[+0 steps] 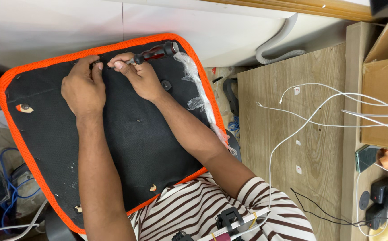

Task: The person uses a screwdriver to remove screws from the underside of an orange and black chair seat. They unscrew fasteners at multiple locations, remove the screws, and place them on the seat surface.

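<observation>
Head view: seat cushion (127, 134) underside, white wall (51, 22), wooden desk (287, 134).

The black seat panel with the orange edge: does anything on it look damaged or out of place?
Yes. The black panel has small tears where pale material shows through, one near its left edge and others near the bottom. Crumpled clear plastic wrap hangs loosely along the right edge. The right hand holds a dark-handled screwdriver near the top edge, beside the left hand.

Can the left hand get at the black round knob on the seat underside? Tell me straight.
Probably yes, but not directly. The knob lies bare on the black seat panel, yet the right hand, holding the screwdriver, lies between it and the left hand.
</observation>
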